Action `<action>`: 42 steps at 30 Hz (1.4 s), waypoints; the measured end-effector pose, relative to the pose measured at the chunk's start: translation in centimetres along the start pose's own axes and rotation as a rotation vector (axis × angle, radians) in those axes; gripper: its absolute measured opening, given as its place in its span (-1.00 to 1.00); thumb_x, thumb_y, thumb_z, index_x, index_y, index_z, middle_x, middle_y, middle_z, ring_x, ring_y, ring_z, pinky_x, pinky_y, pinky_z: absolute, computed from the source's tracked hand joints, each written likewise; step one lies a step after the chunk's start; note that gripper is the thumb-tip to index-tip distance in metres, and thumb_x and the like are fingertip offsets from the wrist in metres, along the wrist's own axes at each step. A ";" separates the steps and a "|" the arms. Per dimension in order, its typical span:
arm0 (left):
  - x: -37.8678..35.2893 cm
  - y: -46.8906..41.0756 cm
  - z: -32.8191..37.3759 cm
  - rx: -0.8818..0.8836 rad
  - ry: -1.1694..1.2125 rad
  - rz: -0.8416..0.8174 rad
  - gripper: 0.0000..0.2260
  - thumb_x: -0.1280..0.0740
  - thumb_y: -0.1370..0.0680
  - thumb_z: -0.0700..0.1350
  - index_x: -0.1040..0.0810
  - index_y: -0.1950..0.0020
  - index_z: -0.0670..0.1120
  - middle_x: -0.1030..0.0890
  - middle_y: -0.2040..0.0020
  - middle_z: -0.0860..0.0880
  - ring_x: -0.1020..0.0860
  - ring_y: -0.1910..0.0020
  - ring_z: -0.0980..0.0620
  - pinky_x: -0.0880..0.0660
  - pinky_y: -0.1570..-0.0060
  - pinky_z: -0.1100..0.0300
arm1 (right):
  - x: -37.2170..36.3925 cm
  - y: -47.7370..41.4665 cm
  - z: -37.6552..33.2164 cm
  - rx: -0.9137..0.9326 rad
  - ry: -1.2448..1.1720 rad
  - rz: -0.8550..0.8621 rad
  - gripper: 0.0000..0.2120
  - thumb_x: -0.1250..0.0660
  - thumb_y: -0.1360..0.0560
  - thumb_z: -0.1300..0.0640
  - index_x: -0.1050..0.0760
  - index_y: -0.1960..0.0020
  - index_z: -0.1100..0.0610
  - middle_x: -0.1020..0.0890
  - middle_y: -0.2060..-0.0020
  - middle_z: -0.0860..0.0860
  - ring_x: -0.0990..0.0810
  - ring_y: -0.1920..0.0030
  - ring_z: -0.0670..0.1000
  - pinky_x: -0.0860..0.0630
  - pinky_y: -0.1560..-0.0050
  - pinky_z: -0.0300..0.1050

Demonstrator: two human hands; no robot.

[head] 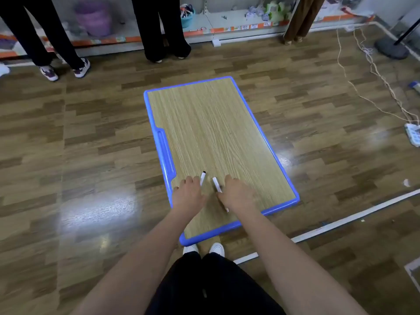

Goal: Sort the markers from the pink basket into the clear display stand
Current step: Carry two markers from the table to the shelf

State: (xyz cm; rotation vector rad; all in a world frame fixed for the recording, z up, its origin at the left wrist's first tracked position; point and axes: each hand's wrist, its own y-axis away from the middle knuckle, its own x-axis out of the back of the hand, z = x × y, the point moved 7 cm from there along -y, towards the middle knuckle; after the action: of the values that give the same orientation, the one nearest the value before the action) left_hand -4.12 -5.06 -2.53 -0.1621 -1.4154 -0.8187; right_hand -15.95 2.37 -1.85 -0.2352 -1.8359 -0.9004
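seen from the head camera, both hands are over the near end of the blue-rimmed desk (204,123). the left hand (188,193) curls round a white marker (202,178), its black tip pointing away. the right hand (237,193) grips a second marker (217,185), just beside the first and apart from it.

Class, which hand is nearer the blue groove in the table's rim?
Left. The left hand is just short of the groove, at that edge; the right hand is farther across.
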 end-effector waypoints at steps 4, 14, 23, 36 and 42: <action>-0.7 -0.8 0.2 0.031 -0.060 -0.008 -0.62 -0.20 -0.58 -0.01 -0.30 -0.34 -0.13 -0.39 -0.24 -0.08 -0.42 -0.18 -0.06 -0.39 -0.02 0.08 | -0.3 -0.5 -0.7 -0.007 0.023 0.046 -0.71 -0.21 -0.57 0.02 -0.35 -0.21 0.17 -0.52 -0.12 0.13 -0.55 -0.09 0.16 -0.35 0.12 -0.07; -1.4 -1.3 0.2 0.068 -0.025 -0.031 -0.75 -0.21 -0.59 -0.23 -0.31 -0.26 -0.16 -0.46 -0.14 -0.10 -0.54 -0.02 -0.06 -0.37 0.24 0.16 | -1.3 -1.2 -1.6 -0.030 -0.068 0.021 -0.76 -0.10 -0.66 0.10 -0.34 -0.24 0.22 -0.55 -0.14 0.15 -0.56 -0.12 0.13 -0.34 0.14 -0.11; -0.7 -2.2 -0.4 0.074 0.353 -0.094 -0.87 -0.22 -0.51 -0.18 -0.40 -0.05 -0.16 -0.51 0.12 -0.09 -0.52 0.24 -0.09 -0.41 0.32 0.08 | -1.4 -1.6 -0.5 -0.094 -0.356 -0.034 -0.80 -0.21 -0.54 0.24 -0.39 -0.16 0.23 -0.57 -0.01 0.13 -0.56 0.03 0.12 -0.36 0.21 -0.15; 4.3 -3.8 1.6 0.005 0.798 0.036 -0.77 -0.29 -0.51 -0.26 -0.47 -0.16 -0.12 -0.59 0.08 -0.07 -0.63 0.26 -0.09 -0.58 0.25 0.04 | 2.8 -2.2 0.3 -0.097 -0.908 0.162 -0.87 -0.32 -0.51 0.26 -0.40 -0.02 0.17 -0.58 0.19 0.06 -0.64 0.16 0.16 -0.59 0.05 0.21; 6.7 -4.3 4.2 -0.077 0.842 0.091 -0.79 -0.30 -0.50 -0.26 -0.51 -0.12 -0.12 -0.58 0.15 -0.05 -0.62 0.27 -0.08 -0.58 0.30 0.13 | 4.7 -1.7 3.1 -0.140 -0.986 0.243 -0.82 -0.37 -0.47 0.29 -0.41 0.02 0.12 -0.55 0.26 -0.01 -0.62 0.12 0.18 -0.58 0.04 0.24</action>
State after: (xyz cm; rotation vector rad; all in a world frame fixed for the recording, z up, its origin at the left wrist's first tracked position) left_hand -10.41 -8.53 2.80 0.0627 -0.5802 -0.7374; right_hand -21.19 2.10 0.83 -1.1228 -2.5421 -0.7919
